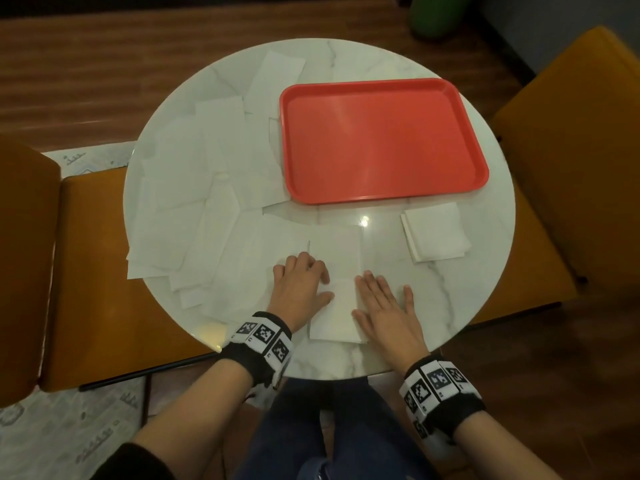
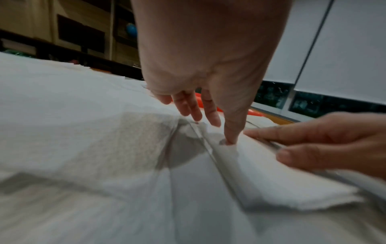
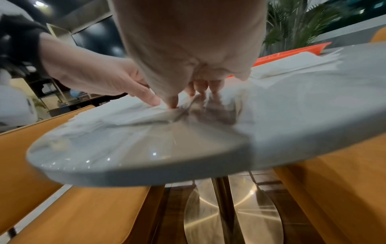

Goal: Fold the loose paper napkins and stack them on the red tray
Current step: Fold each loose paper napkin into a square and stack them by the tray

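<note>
A white napkin [image 1: 343, 315] lies partly folded at the table's front centre. My left hand [image 1: 303, 284] presses its left side with the fingers resting on it, the thumb [image 2: 230, 137] pushing into the paper. My right hand [image 1: 386, 308] lies flat with straight fingers along the right edge, half on the marble. Neither hand pinches anything. The red tray [image 1: 384, 140] at the back right has nothing on it. A small stack of folded napkins [image 1: 434, 237] sits on the table in front of the tray. In the right wrist view my right hand [image 3: 194, 82] presses the napkin [image 3: 142, 113].
Several loose unfolded napkins [image 1: 194, 188] cover the left half of the round white marble table [image 1: 450, 306], some under the tray's left edge. Orange chairs [image 1: 571, 168] stand right and left. The table edge lies just under my wrists.
</note>
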